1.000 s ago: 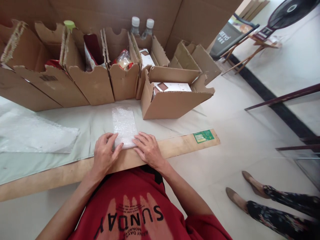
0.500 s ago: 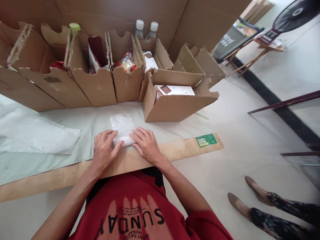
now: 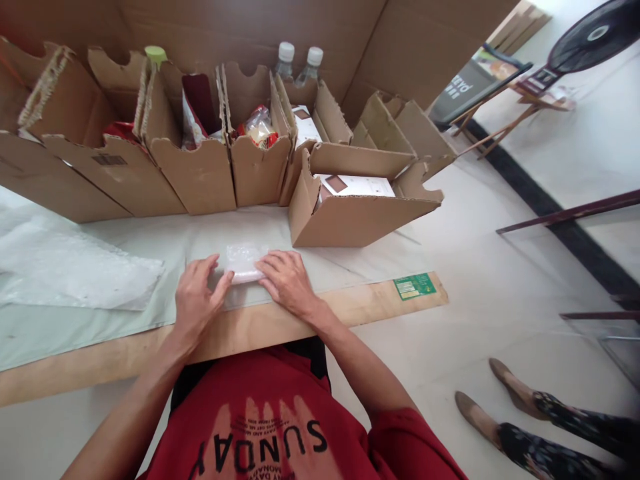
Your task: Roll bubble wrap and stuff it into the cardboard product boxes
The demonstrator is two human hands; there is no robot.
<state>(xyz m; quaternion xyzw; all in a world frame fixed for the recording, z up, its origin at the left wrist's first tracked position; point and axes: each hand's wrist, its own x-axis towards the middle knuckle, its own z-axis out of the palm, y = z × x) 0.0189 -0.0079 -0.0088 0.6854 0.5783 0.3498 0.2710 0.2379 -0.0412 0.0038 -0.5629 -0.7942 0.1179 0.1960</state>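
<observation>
A small bundle of clear bubble wrap [image 3: 246, 261] lies on the pale cloth in front of me, folded into a short packet; whether anything is inside I cannot make out. My right hand [image 3: 287, 279] holds its right end, thumb below and fingers on top. At the left end, my left hand [image 3: 199, 297] has its fingers apart, with the thumb tip at the packet's edge. A larger sheet of bubble wrap [image 3: 95, 263] is spread out to the left.
Cardboard bins [image 3: 195, 177] with packaged goods line the back. One bin holding a white box [image 3: 357, 185] stands forward at the right. A wooden strip [image 3: 360, 305] edges the table. Another person's feet [image 3: 477, 413] are on the floor at right, and a fan [image 3: 593, 37] stands beyond.
The bubble wrap has been rolled further away from me, so its flat loose part is shorter. My left hand has loosened and shifted slightly left; the right keeps hold.
</observation>
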